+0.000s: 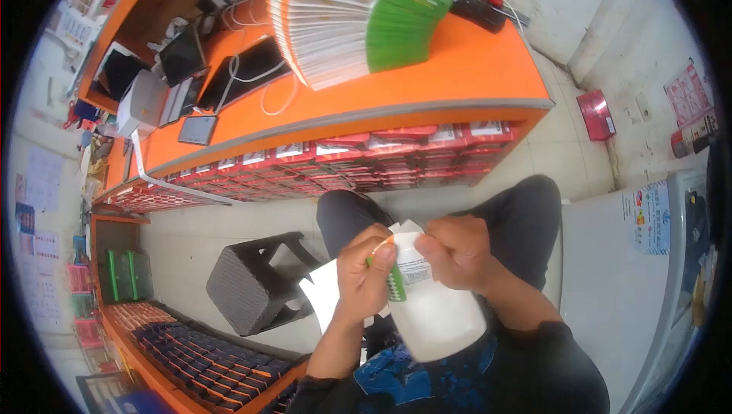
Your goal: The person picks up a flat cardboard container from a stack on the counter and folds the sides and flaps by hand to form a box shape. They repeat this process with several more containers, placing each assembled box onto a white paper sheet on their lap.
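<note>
A white paper food box (438, 326) with an open, tray-like hollow rests in front of my torso. It has green and orange print and a barcode label near its upper end. My left hand (364, 273) grips its upper left edge, fingers curled and thumb pressed on the printed panel. On the other side, my right hand (461, 254) is closed on the upper right edge, thumb on top. White flaps stick up between the two hands. A white sheet (324, 292) lies partly hidden behind my left wrist.
Fanned flat printed cartons (328, 25) stand on the orange desk (473, 71) ahead, beside cables, a phone (197, 129) and a white device (142, 101). Red boxes (366, 155) fill the shelf beneath. A dark plastic stool (248, 288) is at left, a white cabinet (610, 277) at right.
</note>
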### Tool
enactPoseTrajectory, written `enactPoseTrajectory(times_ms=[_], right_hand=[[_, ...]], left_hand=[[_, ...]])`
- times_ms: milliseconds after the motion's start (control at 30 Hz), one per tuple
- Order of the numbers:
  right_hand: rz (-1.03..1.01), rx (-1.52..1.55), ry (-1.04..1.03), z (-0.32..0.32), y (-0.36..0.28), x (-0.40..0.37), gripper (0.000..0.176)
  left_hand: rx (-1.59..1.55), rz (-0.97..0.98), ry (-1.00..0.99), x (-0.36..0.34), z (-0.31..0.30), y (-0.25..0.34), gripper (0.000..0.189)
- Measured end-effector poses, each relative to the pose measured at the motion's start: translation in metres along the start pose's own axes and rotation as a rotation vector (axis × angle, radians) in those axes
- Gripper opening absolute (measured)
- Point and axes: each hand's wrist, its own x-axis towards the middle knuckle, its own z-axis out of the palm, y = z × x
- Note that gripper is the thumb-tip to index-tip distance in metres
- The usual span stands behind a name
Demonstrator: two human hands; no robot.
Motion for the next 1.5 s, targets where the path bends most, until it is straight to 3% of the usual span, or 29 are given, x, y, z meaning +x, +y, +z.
enactPoseTrajectory(times_ms=[100, 133, 167, 233, 267, 300, 367, 400, 467, 500, 567, 633, 700, 733, 767, 833, 900, 967, 1067, 1100, 1133, 1167, 1267, 1333, 1400, 1433, 1500], right_hand=[[0.392, 0.446, -0.066, -0.003, -0.001, -0.004, 0.027], [0.284, 0.225, -0.128, -0.008, 0.002, -0.001, 0.026], [0.264, 0.232, -0.137, -0.009, 0.007, -0.002, 0.026], [0.178, -0.131, -0.011, -0.007, 0.013, -0.01, 0.025], [0.166, -0.168, 0.067, -0.008, 0.01, -0.006, 0.023], [0.153, -0.169, 0.073, -0.008, 0.012, -0.004, 0.023], [0.24, -0.183, 0.152, -0.008, 0.016, -0.004, 0.024], [0.236, -0.19, 0.169, -0.005, 0.017, -0.006, 0.024], [0.592, 0.141, 0.207, 0.003, 0.023, -0.008, 0.024], [0.589, 0.133, 0.221, 0.006, 0.028, -0.008, 0.024], [0.911, 0.789, 0.305, 0.01, 0.04, -0.008, 0.031], [0.955, 0.8, 0.227, 0.012, 0.046, -0.018, 0.041], [1.202, 1.127, 0.034, 0.016, 0.045, -0.027, 0.05], [1.258, 1.178, -0.072, 0.02, 0.046, -0.03, 0.055], [1.251, 1.173, -0.069, 0.016, 0.044, -0.032, 0.055], [1.2, 1.292, -0.329, 0.002, 0.029, -0.03, 0.054], [1.158, 1.223, -0.358, -0.019, 0.032, -0.024, 0.05], [0.826, 0.558, -0.324, -0.05, 0.041, -0.005, 0.048], [0.3, 0.253, 0.498, -0.078, 0.065, 0.074, 0.046], [0.373, 0.293, 0.57, -0.094, 0.046, 0.12, 0.044], [0.296, 0.225, 0.566, -0.111, 0.049, 0.158, 0.044], [0.064, 0.061, 0.754, -0.105, 0.053, 0.203, 0.044], [0.172, -0.234, 0.607, -0.11, 0.097, 0.271, 0.051], [0.248, -0.34, 0.522, -0.096, 0.092, 0.287, 0.055], [0.346, -0.512, 0.232, -0.077, 0.076, 0.287, 0.066], [0.345, -0.507, 0.222, -0.07, 0.079, 0.287, 0.066], [0.094, -0.768, 0.196, -0.058, 0.088, 0.282, 0.07]], left_hand=[[-0.056, 0.014, 0.187, 0.002, 0.007, 0.003, 0.035], [-0.045, -0.035, 0.154, 0.001, 0.0, -0.001, 0.03], [-0.035, -0.019, 0.167, -0.001, -0.002, -0.004, 0.03], [-0.039, -0.268, 0.07, -0.007, 0.001, -0.012, 0.031], [0.067, -0.361, -0.071, -0.012, -0.006, -0.013, 0.034], [0.071, -0.347, -0.072, -0.02, -0.005, -0.018, 0.034], [0.143, -0.542, -0.237, -0.035, 0.001, -0.026, 0.035], [0.148, -0.531, -0.253, -0.037, 0.003, -0.027, 0.035], [-0.281, -0.715, -0.063, -0.035, 0.007, -0.026, 0.033], [-0.28, -0.711, -0.079, -0.034, 0.006, -0.027, 0.033], [-0.213, -0.637, -0.001, -0.031, -0.001, -0.032, 0.032], [-0.114, -0.567, 0.001, -0.026, -0.004, -0.031, 0.025], [0.027, -0.04, 0.278, -0.006, 0.01, -0.011, 0.02], [0.101, 0.059, 0.284, 0.003, 0.009, -0.007, 0.031], [0.096, 0.067, 0.281, 0.009, 0.007, -0.006, 0.031], [0.342, 0.229, 0.176, 0.018, -0.001, -0.002, 0.034], [0.353, 0.186, 0.112, 0.021, -0.007, -0.004, 0.043], [-0.108, 0.32, 0.219, 0.036, 0.004, 0.008, 0.051], [0.058, 0.263, 0.208, 0.027, -0.003, -0.007, 0.053], [0.121, 0.196, 0.203, 0.023, -0.003, -0.014, 0.052], [0.05, 0.152, 0.205, 0.018, 0.003, -0.02, 0.05], [0.046, 0.157, 0.201, 0.014, 0.006, -0.024, 0.05], [0.006, 0.062, 0.178, 0.003, 0.012, -0.029, 0.048], [0.028, 0.051, 0.189, -0.003, 0.008, -0.031, 0.046], [0.052, 0.014, 0.224, -0.009, 0.001, -0.034, 0.044], [0.054, 0.01, 0.235, -0.01, -0.004, -0.038, 0.044], [0.034, -0.031, 0.267, -0.014, -0.014, -0.045, 0.043]])
